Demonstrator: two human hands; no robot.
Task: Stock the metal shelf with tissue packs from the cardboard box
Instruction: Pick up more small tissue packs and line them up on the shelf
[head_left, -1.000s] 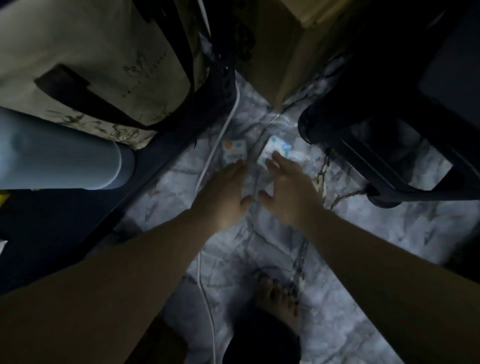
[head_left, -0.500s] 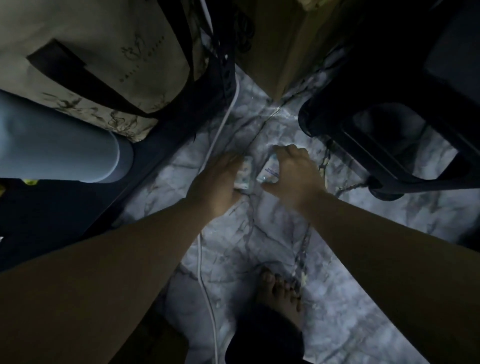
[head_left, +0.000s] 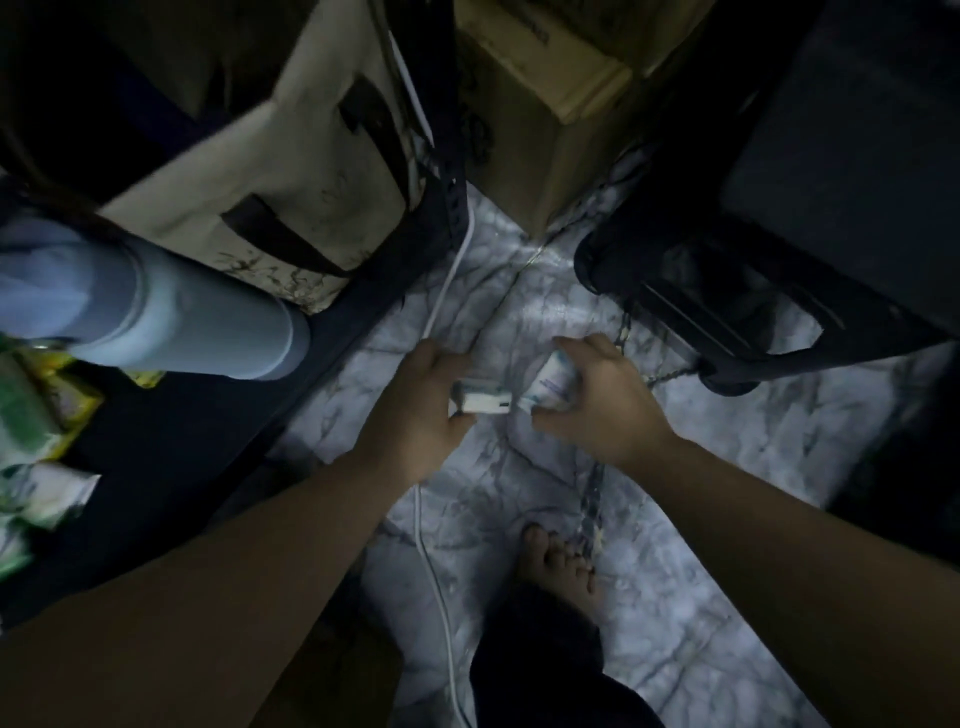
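Each hand has its grip closed around one tissue pack: the left hand (head_left: 423, 415) curls round a white pack (head_left: 480, 401), the right hand (head_left: 597, 400) round a blue-printed pack (head_left: 551, 385), the two packs nearly touching above the marbled floor (head_left: 727, 441). A white cable (head_left: 431, 545) runs across the floor under the left wrist. To the left, the dark metal shelf (head_left: 171, 441) carries a pale grey cylinder (head_left: 171, 322), a cream bag (head_left: 270, 197) and green and yellow packets (head_left: 36, 431) at its edge. A cardboard box (head_left: 545, 119) stands beyond the hands, a black wheeled frame (head_left: 727, 312) crowds the right, and a bare foot (head_left: 558, 564) rests below.
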